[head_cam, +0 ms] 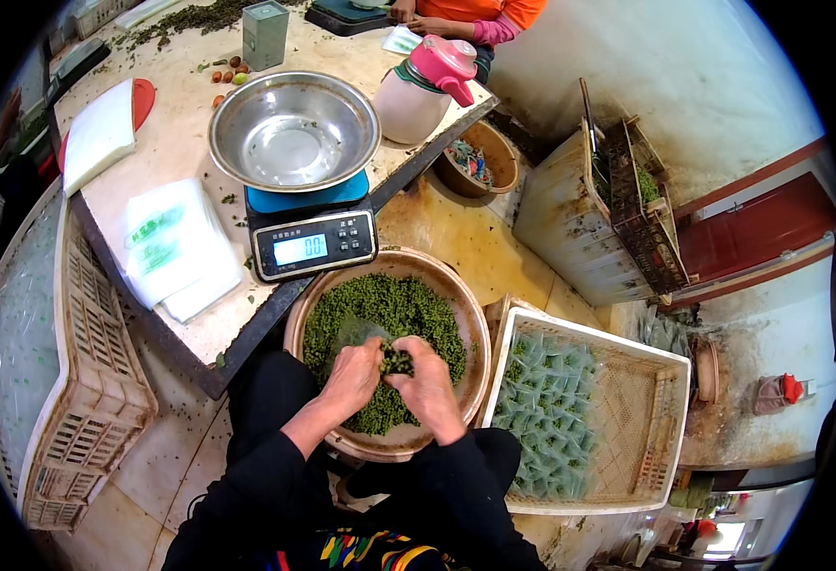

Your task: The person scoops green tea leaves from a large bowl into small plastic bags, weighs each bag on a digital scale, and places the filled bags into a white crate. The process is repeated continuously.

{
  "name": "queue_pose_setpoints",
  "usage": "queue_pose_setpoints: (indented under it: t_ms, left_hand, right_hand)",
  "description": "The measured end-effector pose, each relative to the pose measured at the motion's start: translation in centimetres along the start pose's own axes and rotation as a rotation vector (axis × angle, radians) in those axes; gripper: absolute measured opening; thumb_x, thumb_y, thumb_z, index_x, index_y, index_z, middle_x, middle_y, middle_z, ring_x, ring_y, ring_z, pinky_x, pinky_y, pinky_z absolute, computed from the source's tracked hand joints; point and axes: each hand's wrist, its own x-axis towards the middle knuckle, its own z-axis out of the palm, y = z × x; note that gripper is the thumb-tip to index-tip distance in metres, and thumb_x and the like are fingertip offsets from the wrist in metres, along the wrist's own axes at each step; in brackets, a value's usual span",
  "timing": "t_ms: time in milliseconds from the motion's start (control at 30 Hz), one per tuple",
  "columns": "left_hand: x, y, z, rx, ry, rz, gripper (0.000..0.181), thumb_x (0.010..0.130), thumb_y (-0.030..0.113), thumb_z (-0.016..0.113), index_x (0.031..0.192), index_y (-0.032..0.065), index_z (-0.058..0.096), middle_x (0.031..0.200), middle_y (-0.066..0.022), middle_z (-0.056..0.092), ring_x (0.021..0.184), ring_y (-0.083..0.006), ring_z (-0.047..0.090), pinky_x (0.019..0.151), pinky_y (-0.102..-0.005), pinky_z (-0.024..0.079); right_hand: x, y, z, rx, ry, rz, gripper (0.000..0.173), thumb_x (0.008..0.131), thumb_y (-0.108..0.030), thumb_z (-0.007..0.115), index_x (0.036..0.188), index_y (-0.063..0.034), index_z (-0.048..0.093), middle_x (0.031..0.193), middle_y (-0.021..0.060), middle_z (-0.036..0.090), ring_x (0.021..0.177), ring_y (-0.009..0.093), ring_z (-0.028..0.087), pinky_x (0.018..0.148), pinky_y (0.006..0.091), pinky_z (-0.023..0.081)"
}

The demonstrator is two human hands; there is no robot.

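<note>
A wide round basin (291,325) full of small green peppercorn-like berries (418,303) stands before me. Over it, my left hand (352,367) grips the edge of a clear plastic bag (355,331). My right hand (425,385), beside it, holds a clump of the green berries (396,359) at the bag's mouth. Beyond the basin, a digital scale (314,246) at the table's edge carries a steel bowl (293,146) with a few green bits in it. Left of the scale lies a stack of printed plastic bags (182,250).
At right, a white plastic crate (639,421) holds rows of filled bags (550,414). Another crate (97,400) stands at left. A pink-topped vacuum jug (418,96) and a metal tin (264,36) stand on the table (175,128). Across it sits a person in orange (489,14).
</note>
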Motion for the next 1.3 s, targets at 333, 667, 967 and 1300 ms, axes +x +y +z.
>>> queue_pose_setpoints:
  t_ms: [333, 667, 967, 1300]
  left_hand:
    - [0.2, -0.9, -0.1, -0.203, -0.003, -0.126, 0.021, 0.087, 0.004, 0.042, 0.102, -0.0048, 0.054, 0.062, -0.0147, 0.053, 0.057, -0.0266, 0.055, 0.054, -0.0353, 0.043]
    - [-0.1, -0.7, 0.0, -0.245, -0.006, 0.001, 0.024, 0.089, 0.004, 0.044, 0.109, -0.0035, 0.054, 0.061, -0.0104, 0.051, 0.054, -0.0176, 0.051, 0.052, -0.0311, 0.042]
    - [-0.2, -0.4, 0.4, -0.114, -0.025, 0.002, 0.024, 0.089, 0.005, 0.045, 0.11, -0.0027, 0.055, 0.068, -0.0201, 0.057, 0.059, -0.0289, 0.058, 0.054, -0.0369, 0.043]
    - [-0.4, -1.3, 1.1, -0.225, 0.058, -0.07, 0.022, 0.091, 0.009, 0.045, 0.105, -0.0044, 0.055, 0.06, -0.0143, 0.054, 0.053, -0.0246, 0.056, 0.051, -0.0347, 0.043]
  right_hand:
    - [0.1, -1.5, -2.9, -0.144, 0.215, -0.139, 0.067, 0.063, -0.003, 0.077, 0.123, -0.0079, 0.048, 0.137, 0.0216, 0.033, 0.122, 0.029, 0.041, 0.091, 0.0408, 0.043]
    - [-2.6, 8.4, 0.2, 1.299, -0.168, 0.498, 0.075, 0.075, -0.001, 0.07, 0.134, -0.0037, 0.024, 0.114, 0.0165, 0.05, 0.096, 0.029, 0.058, 0.084, 0.0405, 0.051]
    - [0.4, 3.2, -1.3, 0.078, 0.215, -0.025, 0.047, 0.075, 0.002, 0.067, 0.118, 0.0011, 0.05, 0.094, 0.0127, 0.059, 0.076, 0.019, 0.061, 0.063, 0.0272, 0.05]
    - [0.5, 0.4, 0.8, -0.06, 0.313, -0.182, 0.03, 0.063, 0.007, 0.064, 0.091, 0.0011, 0.054, 0.086, 0.0195, 0.055, 0.077, 0.038, 0.056, 0.068, 0.0407, 0.045]
